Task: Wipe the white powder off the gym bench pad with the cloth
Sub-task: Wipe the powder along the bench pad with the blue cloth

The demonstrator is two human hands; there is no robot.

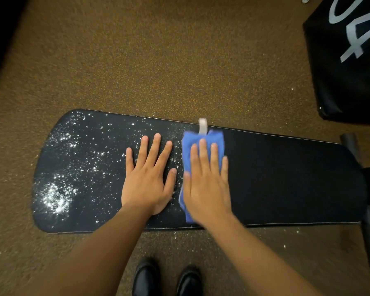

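Your black shoes (167, 278) stand nearest, on the brown floor (158, 60) at the bench's near edge. On the gym bench pad (286, 178), the left part carries white powder (56, 197), thickest at the near-left end. Your left hand (147, 178) lies flat, fingers straight, holding nothing. Just beside it, your right hand (205, 184) presses flat on the blue cloth (203, 142). The right part looks clean; by my reckoning, about half is left.
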